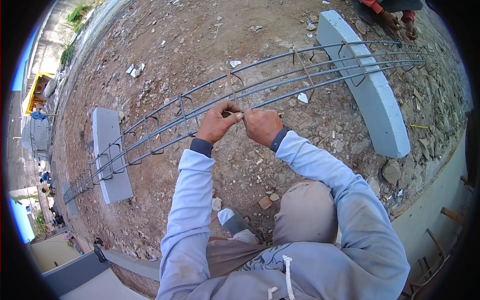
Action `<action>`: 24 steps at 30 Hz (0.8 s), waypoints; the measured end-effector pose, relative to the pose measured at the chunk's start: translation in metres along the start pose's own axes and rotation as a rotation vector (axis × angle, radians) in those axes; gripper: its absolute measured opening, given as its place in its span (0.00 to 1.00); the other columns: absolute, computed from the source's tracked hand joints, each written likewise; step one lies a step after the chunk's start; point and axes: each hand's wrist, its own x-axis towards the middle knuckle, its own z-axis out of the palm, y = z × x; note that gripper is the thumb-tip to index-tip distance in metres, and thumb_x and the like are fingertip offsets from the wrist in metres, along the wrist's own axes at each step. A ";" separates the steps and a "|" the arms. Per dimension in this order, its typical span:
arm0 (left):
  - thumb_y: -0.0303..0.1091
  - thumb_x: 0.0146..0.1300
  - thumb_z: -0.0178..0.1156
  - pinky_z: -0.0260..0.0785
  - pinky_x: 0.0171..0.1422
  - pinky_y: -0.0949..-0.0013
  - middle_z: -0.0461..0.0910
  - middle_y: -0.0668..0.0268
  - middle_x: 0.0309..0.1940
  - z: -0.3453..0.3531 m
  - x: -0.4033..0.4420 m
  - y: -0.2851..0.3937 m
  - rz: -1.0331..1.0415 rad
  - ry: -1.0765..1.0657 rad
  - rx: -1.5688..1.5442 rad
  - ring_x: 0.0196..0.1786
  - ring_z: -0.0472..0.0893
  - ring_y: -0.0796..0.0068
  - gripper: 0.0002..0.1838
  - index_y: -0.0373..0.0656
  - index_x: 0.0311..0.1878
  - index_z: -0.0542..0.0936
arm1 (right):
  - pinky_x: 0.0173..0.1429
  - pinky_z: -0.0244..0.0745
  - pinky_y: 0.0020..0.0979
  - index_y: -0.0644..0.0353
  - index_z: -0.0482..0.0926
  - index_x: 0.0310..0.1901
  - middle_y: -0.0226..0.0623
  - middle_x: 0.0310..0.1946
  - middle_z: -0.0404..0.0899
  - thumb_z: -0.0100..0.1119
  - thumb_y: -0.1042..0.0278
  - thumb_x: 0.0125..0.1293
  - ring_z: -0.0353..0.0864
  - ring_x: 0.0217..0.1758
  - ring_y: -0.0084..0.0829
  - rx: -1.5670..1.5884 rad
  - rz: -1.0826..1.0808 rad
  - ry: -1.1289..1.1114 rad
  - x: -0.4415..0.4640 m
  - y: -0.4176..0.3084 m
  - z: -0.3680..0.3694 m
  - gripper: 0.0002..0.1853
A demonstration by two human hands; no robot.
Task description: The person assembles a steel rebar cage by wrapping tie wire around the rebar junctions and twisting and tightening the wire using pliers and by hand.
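Note:
A long cage of steel bars with bent stirrups runs across the view, resting on pale blocks. At its near side, about mid-length, my left hand is closed, thumb and fingers pinched at a bar beside a stirrup. Touching it on the right, my right hand is closed too, its fingers curled at the same spot. A thin wire seems to show just below the fingertips, but what each hand grips is too small to make out.
One block supports the cage at left, another at right. A co-worker's hands are near the cage's far right end. Rubble covers the ground, with a loose stone by the right block. A wall stands lower right.

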 end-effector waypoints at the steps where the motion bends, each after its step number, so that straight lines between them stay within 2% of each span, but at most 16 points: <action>1: 0.40 0.56 0.67 0.71 0.46 0.69 0.81 0.62 0.33 0.000 0.000 -0.007 0.001 0.032 0.047 0.40 0.79 0.72 0.16 0.38 0.43 0.80 | 0.34 0.78 0.41 0.62 0.76 0.34 0.46 0.28 0.81 0.51 0.67 0.60 0.84 0.31 0.44 0.002 -0.006 -0.005 0.000 0.000 0.000 0.08; 3: 0.40 0.56 0.68 0.71 0.47 0.68 0.82 0.59 0.36 0.001 0.002 -0.013 0.007 0.094 0.138 0.42 0.80 0.69 0.19 0.38 0.45 0.79 | 0.30 0.77 0.42 0.61 0.74 0.32 0.46 0.24 0.80 0.52 0.66 0.60 0.82 0.26 0.45 0.019 -0.041 0.058 0.001 0.001 0.003 0.08; 6: 0.41 0.55 0.68 0.72 0.49 0.66 0.82 0.56 0.39 -0.011 0.009 -0.010 -0.118 -0.122 0.112 0.45 0.81 0.65 0.19 0.36 0.43 0.79 | 0.29 0.77 0.43 0.61 0.74 0.31 0.46 0.22 0.79 0.53 0.65 0.60 0.82 0.25 0.46 0.020 -0.053 0.065 0.001 0.002 0.003 0.08; 9: 0.36 0.54 0.69 0.72 0.43 0.68 0.81 0.62 0.37 -0.017 0.013 -0.002 -0.048 -0.210 0.191 0.39 0.79 0.73 0.20 0.33 0.45 0.77 | 0.34 0.78 0.43 0.62 0.76 0.33 0.48 0.26 0.81 0.53 0.66 0.59 0.83 0.30 0.46 0.021 -0.017 -0.025 0.003 -0.001 -0.005 0.08; 10: 0.37 0.54 0.68 0.71 0.42 0.67 0.81 0.61 0.35 -0.018 0.013 0.001 -0.010 -0.209 0.279 0.37 0.79 0.72 0.19 0.34 0.44 0.77 | 0.36 0.79 0.42 0.62 0.76 0.34 0.48 0.28 0.81 0.53 0.66 0.59 0.84 0.32 0.45 0.023 0.003 -0.065 0.004 -0.002 -0.008 0.09; 12: 0.38 0.53 0.68 0.71 0.40 0.66 0.82 0.61 0.32 -0.018 0.011 0.005 0.064 -0.212 0.455 0.35 0.80 0.71 0.18 0.36 0.42 0.79 | 0.32 0.77 0.44 0.62 0.75 0.31 0.48 0.24 0.80 0.54 0.65 0.59 0.83 0.28 0.46 0.041 -0.026 -0.004 0.005 0.001 -0.003 0.08; 15: 0.41 0.51 0.68 0.69 0.38 0.59 0.80 0.54 0.29 -0.008 0.008 0.006 0.004 -0.115 0.580 0.33 0.79 0.55 0.15 0.42 0.35 0.80 | 0.32 0.77 0.46 0.62 0.76 0.30 0.49 0.22 0.79 0.53 0.64 0.60 0.82 0.27 0.48 0.074 -0.002 0.001 0.005 0.001 -0.001 0.10; 18: 0.38 0.54 0.64 0.69 0.34 0.61 0.80 0.58 0.21 -0.001 0.003 -0.001 0.126 -0.011 0.601 0.27 0.80 0.61 0.11 0.39 0.30 0.80 | 0.34 0.76 0.47 0.63 0.77 0.29 0.51 0.23 0.79 0.52 0.62 0.62 0.82 0.29 0.50 0.152 0.076 -0.040 0.007 -0.002 -0.006 0.12; 21: 0.38 0.53 0.62 0.68 0.32 0.59 0.79 0.56 0.21 0.003 0.005 -0.009 0.141 0.059 0.630 0.26 0.79 0.57 0.10 0.39 0.29 0.80 | 0.37 0.76 0.48 0.64 0.79 0.29 0.53 0.24 0.79 0.53 0.59 0.63 0.81 0.31 0.52 0.227 0.168 -0.058 0.008 -0.006 -0.012 0.15; 24: 0.44 0.54 0.63 0.68 0.35 0.52 0.79 0.52 0.25 0.005 0.005 -0.010 0.086 0.051 0.687 0.32 0.79 0.49 0.12 0.44 0.32 0.81 | 0.39 0.77 0.48 0.65 0.81 0.30 0.54 0.26 0.80 0.55 0.57 0.61 0.81 0.33 0.52 0.239 0.245 -0.123 0.015 -0.010 -0.019 0.16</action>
